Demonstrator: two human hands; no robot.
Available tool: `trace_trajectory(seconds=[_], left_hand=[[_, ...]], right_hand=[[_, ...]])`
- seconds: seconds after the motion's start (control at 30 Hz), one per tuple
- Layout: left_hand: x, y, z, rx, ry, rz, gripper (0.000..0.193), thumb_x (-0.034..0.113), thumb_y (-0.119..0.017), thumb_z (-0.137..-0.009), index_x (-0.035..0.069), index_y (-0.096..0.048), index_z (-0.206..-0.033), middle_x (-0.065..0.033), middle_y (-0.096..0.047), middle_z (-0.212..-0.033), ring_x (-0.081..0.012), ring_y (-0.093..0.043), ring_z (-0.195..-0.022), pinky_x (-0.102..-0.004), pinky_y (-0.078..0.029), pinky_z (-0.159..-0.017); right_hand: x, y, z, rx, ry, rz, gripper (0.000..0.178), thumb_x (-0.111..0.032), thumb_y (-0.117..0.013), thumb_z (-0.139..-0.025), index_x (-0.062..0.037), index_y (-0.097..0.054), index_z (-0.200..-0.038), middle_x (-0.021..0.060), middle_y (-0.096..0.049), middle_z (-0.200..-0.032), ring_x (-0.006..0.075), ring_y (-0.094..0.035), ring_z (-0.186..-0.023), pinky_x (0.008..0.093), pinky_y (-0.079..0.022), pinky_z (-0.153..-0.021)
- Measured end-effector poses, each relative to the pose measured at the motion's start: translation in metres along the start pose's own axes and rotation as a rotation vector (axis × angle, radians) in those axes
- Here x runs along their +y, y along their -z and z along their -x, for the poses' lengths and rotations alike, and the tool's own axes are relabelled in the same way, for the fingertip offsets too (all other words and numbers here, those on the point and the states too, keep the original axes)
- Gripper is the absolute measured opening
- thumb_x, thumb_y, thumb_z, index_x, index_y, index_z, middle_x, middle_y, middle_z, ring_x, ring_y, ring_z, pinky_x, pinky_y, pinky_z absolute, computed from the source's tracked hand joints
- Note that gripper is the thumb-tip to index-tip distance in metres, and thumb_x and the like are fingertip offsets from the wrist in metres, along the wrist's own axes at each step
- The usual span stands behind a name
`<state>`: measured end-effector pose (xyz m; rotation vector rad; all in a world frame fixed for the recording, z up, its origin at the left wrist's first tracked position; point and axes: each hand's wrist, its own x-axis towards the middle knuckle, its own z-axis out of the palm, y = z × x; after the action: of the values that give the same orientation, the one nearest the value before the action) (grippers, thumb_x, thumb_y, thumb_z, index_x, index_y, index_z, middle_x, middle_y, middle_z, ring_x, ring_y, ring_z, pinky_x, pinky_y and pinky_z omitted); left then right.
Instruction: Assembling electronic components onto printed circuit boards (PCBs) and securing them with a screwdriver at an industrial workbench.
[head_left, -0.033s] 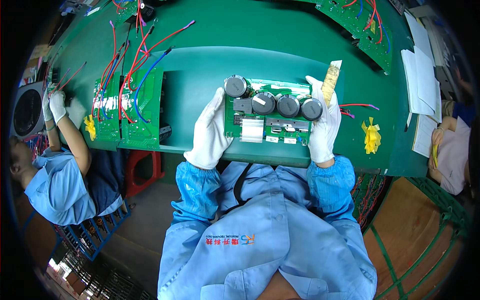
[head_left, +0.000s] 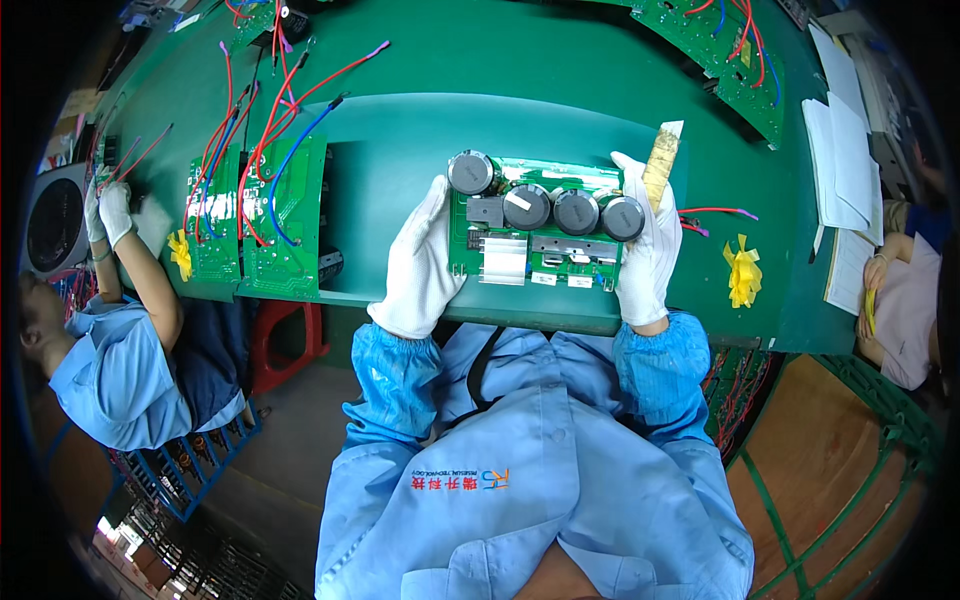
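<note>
A green circuit board (head_left: 540, 235) is held level between my two white-gloved hands over the bench. Large black round capacitors (head_left: 577, 212) stand on its upper side, with a silver heat sink (head_left: 503, 260) near the lower edge. My left hand (head_left: 418, 262) grips the board's left edge, its fingers largely hidden. On the opposite edge, my right hand (head_left: 650, 245) is closed round the board. A flat stick wrapped in yellowish tape (head_left: 661, 165), pale at its tip, juts up from that hand. Red wires (head_left: 720, 211) with purple ends stick out beyond its wrist side.
Wired green boards (head_left: 283, 215) lie to the left, others (head_left: 740, 60) at the far right. Yellow ribbon bundles (head_left: 742, 272) and paper sheets (head_left: 840, 165) rest on the green bench (head_left: 450, 60). A gloved co-worker (head_left: 120, 360) sits at left, near a red stool (head_left: 285, 345); another person (head_left: 905, 300) is at right.
</note>
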<state>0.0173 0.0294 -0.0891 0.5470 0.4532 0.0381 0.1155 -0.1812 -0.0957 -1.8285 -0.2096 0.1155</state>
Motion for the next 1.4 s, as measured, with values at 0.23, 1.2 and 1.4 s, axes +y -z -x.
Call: trace_trajectory(seconds=[0.23,1.2,1.4], left_hand=[[-0.001,0.009,-0.004,-0.004,0.037,0.033,0.042,0.03,-0.047,-0.11,0.004,-0.05,-0.143,-0.0078,-0.058,-0.14,-0.0194,-0.062,-0.119,-0.0334,-0.053,-0.097],[0.011,0.036,-0.016,-0.223,0.297,0.412,0.053,0.03,-0.042,-0.11,-0.003,-0.04,-0.151,-0.0173,-0.053,-0.146,-0.029,-0.056,-0.129,-0.0445,-0.047,-0.108],[0.004,0.02,0.004,0.027,-0.11,-0.52,0.045,0.02,-0.051,-0.108,-0.006,-0.047,-0.144,-0.0213,-0.06,-0.136,-0.027,-0.064,-0.118,-0.0383,-0.056,-0.099]], right_hand=[[0.005,-0.002,-0.003,0.036,-0.042,-0.006,0.041,-0.032,-0.048,-0.109,0.0009,-0.063,-0.128,0.0138,-0.063,-0.116,0.0224,-0.059,-0.1,0.0292,-0.044,-0.094],[0.003,-0.005,-0.005,-0.001,-0.008,0.039,0.042,-0.033,-0.041,-0.111,-0.0044,-0.064,-0.132,0.0116,-0.064,-0.125,0.0239,-0.06,-0.111,0.0326,-0.042,-0.102],[0.033,0.005,-0.011,-0.035,0.211,0.355,0.044,-0.037,-0.044,-0.11,0.0016,-0.059,-0.127,0.0133,-0.067,-0.115,0.0255,-0.063,-0.098,0.0386,-0.048,-0.089]])
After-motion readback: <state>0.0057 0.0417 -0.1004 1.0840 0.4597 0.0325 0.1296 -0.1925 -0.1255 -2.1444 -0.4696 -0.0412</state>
